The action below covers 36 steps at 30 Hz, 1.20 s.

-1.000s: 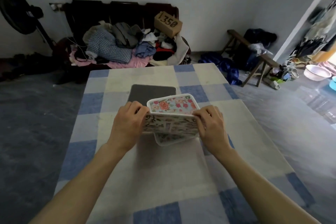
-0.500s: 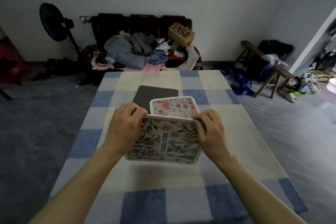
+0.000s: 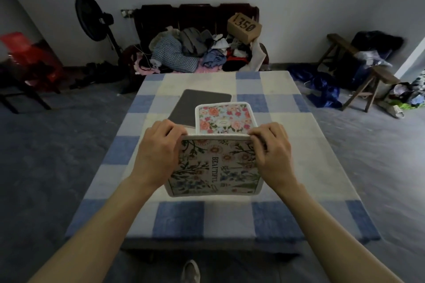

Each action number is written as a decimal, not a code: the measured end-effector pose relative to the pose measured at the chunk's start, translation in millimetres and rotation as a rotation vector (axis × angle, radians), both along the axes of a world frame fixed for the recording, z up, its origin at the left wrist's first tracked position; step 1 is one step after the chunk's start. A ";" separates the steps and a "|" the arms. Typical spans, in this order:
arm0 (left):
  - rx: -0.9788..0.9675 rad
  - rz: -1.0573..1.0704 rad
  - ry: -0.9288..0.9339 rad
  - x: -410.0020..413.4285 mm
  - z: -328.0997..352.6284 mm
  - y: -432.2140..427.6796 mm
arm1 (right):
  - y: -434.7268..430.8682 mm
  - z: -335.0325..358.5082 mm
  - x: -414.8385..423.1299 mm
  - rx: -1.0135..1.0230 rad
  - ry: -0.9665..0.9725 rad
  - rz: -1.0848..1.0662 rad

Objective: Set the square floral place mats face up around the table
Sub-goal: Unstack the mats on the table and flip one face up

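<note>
While held upright like this, best laid hem first: left hand [image 3: 158, 156] clamped on the upper left corner of the BEAUTIFUL mat [image 3: 213, 165], right hand [image 3: 273, 156] clamped on the upper right corner, hands apart by the mat's width, print facing the wearer, lower hem just above or perhaps brushing the table [image 3: 299, 145] near its front middle (contact hard to judge from overhead). To finish well: draw slightly toward the front edge, rest the hem, tip the top edge away and down, print skyward, corners level against a skewed lay, release only once flat. Beyond, from left: dark mat [image 3: 197, 105], plain grey side up and still to be turned, overlapped at its right by the rose mat [image 3: 224, 118], already face up, just behind the held one. Left table edge well apart, open checked cloth on that side; front edge near; right edge likewise well apart, more bare cloth for further settings. Off the table, fan [image 3: 92, 18] and red chair [image 3: 30, 57] at left, bench [image 3: 358, 69] at right, all well clear.
</note>
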<state>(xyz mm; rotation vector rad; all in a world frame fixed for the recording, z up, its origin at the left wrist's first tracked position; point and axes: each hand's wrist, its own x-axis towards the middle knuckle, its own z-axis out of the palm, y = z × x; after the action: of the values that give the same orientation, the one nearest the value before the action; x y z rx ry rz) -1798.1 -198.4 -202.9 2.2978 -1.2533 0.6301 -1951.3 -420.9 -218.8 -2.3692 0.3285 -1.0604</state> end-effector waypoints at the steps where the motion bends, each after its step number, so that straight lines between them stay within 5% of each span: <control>1: 0.002 -0.002 0.011 -2.4 -1.8 0.8 | 0.0 -2.0 -1.2 0.002 0.003 0.001; 36: 0.440 -0.015 0.301 133.6 -119.0 -67.4 | -50.6 -120.5 134.2 0.048 0.481 -0.138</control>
<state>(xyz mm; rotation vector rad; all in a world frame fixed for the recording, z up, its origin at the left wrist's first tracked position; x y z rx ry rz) -1664.5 -265.8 -322.0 2.6020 -1.3585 -0.0115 -1817.2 -471.5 -339.2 -2.5651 0.6878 -0.5150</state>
